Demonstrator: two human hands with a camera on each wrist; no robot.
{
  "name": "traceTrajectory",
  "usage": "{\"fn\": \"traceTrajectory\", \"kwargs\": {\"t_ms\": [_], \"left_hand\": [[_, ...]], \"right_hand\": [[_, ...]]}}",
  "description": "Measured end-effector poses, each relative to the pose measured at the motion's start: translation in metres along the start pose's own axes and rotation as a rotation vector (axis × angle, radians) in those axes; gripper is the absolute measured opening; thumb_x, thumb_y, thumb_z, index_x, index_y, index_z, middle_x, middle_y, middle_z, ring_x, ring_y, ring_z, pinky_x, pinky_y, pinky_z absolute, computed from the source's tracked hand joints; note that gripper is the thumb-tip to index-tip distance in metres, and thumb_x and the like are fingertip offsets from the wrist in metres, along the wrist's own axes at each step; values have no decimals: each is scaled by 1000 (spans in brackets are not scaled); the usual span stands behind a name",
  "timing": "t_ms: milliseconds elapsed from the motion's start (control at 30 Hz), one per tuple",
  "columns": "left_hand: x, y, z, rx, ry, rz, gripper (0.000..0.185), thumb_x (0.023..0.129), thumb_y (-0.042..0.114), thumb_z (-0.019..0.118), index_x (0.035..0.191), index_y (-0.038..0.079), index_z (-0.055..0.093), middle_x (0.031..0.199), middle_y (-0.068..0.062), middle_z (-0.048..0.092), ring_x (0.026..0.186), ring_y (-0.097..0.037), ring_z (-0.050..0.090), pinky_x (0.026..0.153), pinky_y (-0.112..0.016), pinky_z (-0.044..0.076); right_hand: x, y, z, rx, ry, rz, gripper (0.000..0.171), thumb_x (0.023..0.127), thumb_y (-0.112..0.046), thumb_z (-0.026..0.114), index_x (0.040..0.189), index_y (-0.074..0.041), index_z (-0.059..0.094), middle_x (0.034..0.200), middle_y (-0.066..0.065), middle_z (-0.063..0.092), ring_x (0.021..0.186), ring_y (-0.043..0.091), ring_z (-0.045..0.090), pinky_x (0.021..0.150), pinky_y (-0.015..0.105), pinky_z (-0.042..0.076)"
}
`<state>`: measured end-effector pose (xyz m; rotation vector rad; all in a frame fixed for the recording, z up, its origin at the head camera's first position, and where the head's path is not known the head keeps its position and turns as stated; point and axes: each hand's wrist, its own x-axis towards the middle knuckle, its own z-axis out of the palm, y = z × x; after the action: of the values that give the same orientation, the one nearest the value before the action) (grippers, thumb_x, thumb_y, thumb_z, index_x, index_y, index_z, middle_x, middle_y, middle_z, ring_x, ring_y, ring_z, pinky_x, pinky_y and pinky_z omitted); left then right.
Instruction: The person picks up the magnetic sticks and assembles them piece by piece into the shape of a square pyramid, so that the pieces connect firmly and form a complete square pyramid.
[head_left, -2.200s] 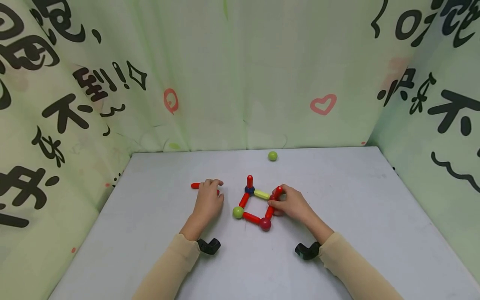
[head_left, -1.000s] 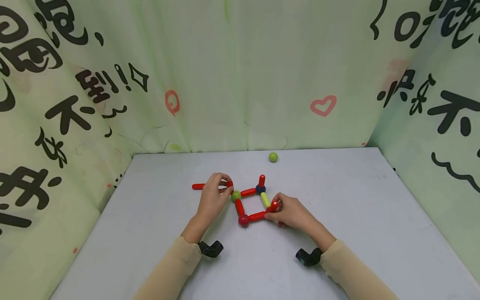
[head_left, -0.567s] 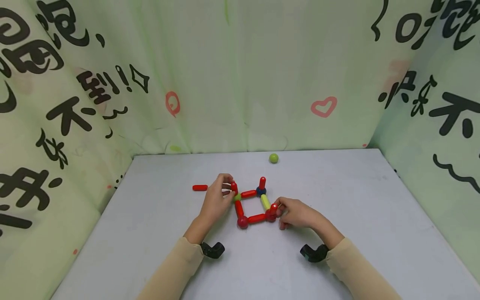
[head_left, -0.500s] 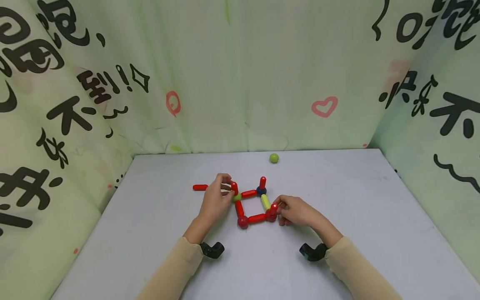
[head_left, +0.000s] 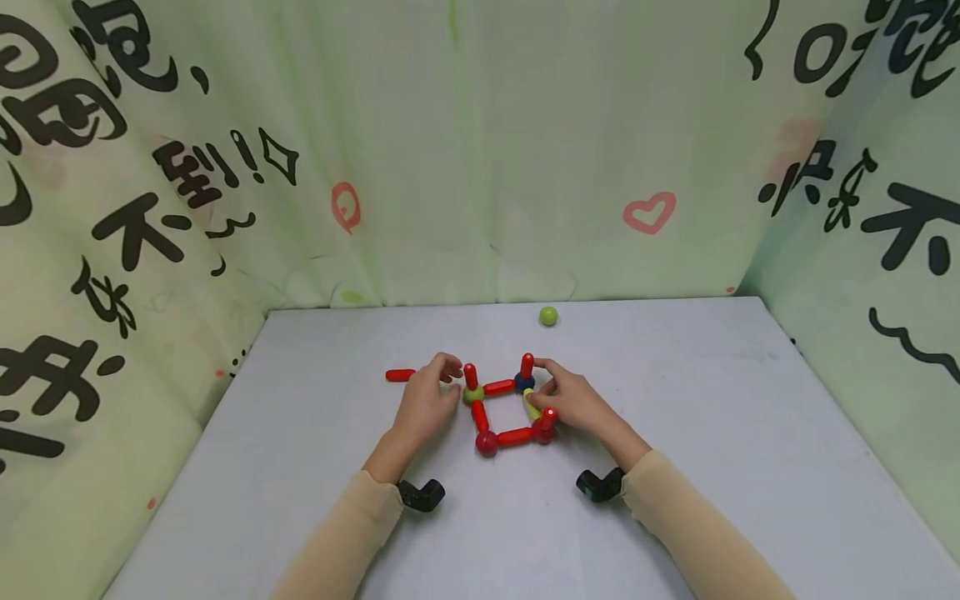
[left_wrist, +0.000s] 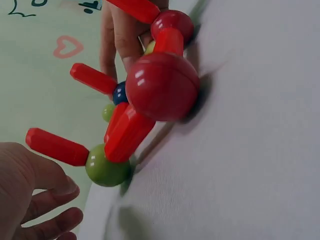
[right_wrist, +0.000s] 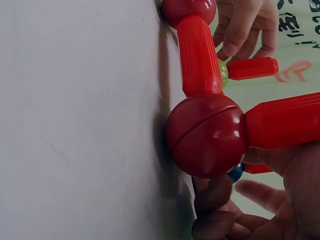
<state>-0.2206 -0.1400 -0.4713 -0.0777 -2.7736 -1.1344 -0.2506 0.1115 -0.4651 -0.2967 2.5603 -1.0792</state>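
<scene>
Between the two hands lies a square frame (head_left: 504, 410) of magnetic rods and balls, flat on the grey table (head_left: 675, 467), with short red posts standing up from three of its corners, presumably so each ball keeps its rod upright by magnetism. The left hand (head_left: 425, 398) rests just left of the green ball (head_left: 472, 394), fingers loosely curled and apart, holding nothing; the left wrist view shows its fingertips (left_wrist: 47, 200) close beside the ball but I cannot tell whether they touch it. The upright red post (head_left: 470, 376) on that ball stands free of the hand. The right hand (head_left: 572, 400) sits on the frame's other side, palm down, its forefinger and thumb reaching in round the blue ball (head_left: 524, 383) and the yellow rod (head_left: 530, 402), seemingly to steady that corner (the exact grip is partly hidden by its own fingers). Beyond the left hand's knuckles lies a loose red rod (head_left: 400, 375); well beyond the right hand, near the curtain (head_left: 480, 167), sits a stray green ball (head_left: 548, 316).
</scene>
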Motion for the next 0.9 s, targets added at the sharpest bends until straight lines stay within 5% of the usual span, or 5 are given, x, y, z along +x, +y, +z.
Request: {"fn": "traceTrajectory", "kwargs": {"t_ms": [133,333,667,900], "left_hand": [[3,-14,-2,117,26,-33,30,96,7,68,125,9,64,131,-12,66,124,-32,59,105,-46,53],[3,-36,-7,331,79,46,37,93,-1,66,130,-3,62,145,-27,55,140,-46,46,115,-60,39],[-2,-39,-24,498,13,14,38,90,-11,62,127,-1,64,127,-24,61,123,-43,55,100,-53,51],[-6,-37,-43,593,-74,9,8,97,-4,62,104,-1,65,103,-22,60,99,-38,56,84,-46,54]], "right_hand": [[0,1,0,-1,-31,-4,58,98,-22,65,150,-5,46,105,15,69,86,22,61,74,33,52],[-4,4,-2,15,-30,19,55,96,-23,66,145,-5,48,98,13,67,77,20,60,68,30,51],[-17,10,-4,96,-27,78,60,98,-24,69,147,-3,41,86,9,65,58,15,64,63,27,54],[-22,11,-5,128,-34,99,62,100,-25,68,149,-3,38,87,10,66,59,15,65,62,27,56]]}}
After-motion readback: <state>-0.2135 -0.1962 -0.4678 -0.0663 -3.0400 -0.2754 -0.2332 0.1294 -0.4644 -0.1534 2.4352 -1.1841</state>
